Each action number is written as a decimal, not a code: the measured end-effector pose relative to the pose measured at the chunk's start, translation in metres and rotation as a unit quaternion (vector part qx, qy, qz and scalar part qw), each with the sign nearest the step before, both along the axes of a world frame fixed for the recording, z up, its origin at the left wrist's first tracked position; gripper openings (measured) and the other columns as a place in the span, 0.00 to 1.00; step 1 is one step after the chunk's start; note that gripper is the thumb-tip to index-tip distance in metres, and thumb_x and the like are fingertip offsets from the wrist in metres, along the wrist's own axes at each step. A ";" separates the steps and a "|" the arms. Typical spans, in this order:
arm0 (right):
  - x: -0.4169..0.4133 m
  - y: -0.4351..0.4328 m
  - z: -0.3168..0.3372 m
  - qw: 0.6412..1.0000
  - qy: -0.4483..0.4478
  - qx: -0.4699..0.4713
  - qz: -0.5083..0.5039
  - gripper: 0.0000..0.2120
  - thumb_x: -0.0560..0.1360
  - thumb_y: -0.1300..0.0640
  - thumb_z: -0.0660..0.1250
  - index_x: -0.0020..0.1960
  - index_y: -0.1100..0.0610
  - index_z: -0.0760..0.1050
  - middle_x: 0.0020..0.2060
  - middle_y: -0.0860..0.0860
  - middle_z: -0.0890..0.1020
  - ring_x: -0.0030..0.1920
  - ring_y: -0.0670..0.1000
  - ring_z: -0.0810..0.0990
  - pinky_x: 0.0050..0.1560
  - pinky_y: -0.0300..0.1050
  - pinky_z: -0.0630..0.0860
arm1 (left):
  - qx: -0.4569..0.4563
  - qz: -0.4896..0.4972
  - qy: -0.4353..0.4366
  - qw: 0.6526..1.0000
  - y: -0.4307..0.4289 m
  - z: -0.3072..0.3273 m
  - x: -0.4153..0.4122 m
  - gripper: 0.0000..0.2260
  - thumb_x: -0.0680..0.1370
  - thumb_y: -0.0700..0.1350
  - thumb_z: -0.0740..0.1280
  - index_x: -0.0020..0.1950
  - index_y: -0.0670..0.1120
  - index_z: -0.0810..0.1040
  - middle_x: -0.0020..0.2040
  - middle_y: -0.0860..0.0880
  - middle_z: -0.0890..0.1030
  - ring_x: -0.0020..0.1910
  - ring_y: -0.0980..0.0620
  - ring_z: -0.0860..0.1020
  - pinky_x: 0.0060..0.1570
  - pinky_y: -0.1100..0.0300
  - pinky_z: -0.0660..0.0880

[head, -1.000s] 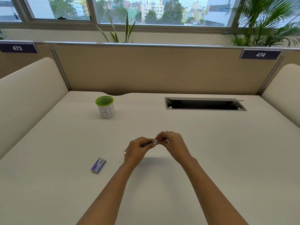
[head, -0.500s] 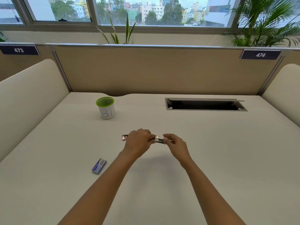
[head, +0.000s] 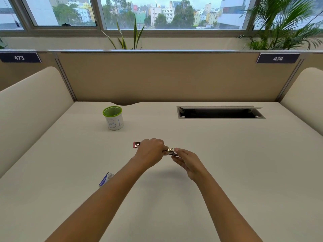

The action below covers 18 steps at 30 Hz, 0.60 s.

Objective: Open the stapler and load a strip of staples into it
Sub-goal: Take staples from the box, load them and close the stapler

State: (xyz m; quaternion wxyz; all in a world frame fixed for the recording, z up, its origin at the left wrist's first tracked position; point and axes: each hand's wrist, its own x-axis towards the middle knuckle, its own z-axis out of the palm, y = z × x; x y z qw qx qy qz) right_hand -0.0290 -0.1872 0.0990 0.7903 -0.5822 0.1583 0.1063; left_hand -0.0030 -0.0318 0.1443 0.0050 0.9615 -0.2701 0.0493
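A small metal stapler [head: 170, 151] with a pink rear end lies flat across the middle of the desk. My left hand [head: 151, 151] is closed over its body, so only the pink tail and the shiny front end show. My right hand [head: 187, 160] pinches the front end with its fingertips. A small blue and white staple box [head: 104, 179] lies on the desk to the left, partly hidden behind my left forearm. No loose strip of staples is visible.
A white cup with a green rim [head: 113, 118] stands at the back left. A rectangular cable slot [head: 220, 113] is cut into the desk at the back right. Beige partitions close off the back and both sides.
The stapler was raised between both hands a second ago; now it lies flat lower on the desk. My left hand shifted to cover its body and my right hand drew back to the front tip.
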 end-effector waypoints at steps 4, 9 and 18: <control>-0.001 -0.002 0.001 1.000 -0.019 0.006 -0.007 0.11 0.74 0.55 0.68 0.54 0.60 0.78 0.51 0.55 0.82 0.51 0.51 0.82 0.51 0.38 0.79 | -0.037 -0.002 -0.009 0.999 0.002 -0.013 -0.004 0.13 0.80 0.52 0.57 0.60 0.53 0.76 0.52 0.51 0.80 0.49 0.47 0.77 0.37 0.58 0.63; -0.001 0.002 -0.004 0.998 -0.042 -0.020 -0.048 0.13 0.71 0.59 0.72 0.54 0.61 0.78 0.50 0.60 0.81 0.47 0.52 0.82 0.48 0.38 0.80 | -0.079 -0.006 -0.021 0.997 -0.001 -0.023 -0.009 0.14 0.80 0.51 0.57 0.62 0.53 0.75 0.53 0.49 0.81 0.49 0.45 0.77 0.38 0.58 0.64; -0.002 0.006 0.003 0.981 -0.113 -0.082 -0.132 0.13 0.71 0.66 0.70 0.54 0.56 0.79 0.48 0.57 0.79 0.45 0.50 0.83 0.50 0.41 0.81 | -0.256 0.202 0.287 0.901 0.001 -0.012 -0.009 0.14 0.75 0.57 0.63 0.52 0.49 0.80 0.42 0.51 0.83 0.33 0.54 0.76 0.33 0.62 0.70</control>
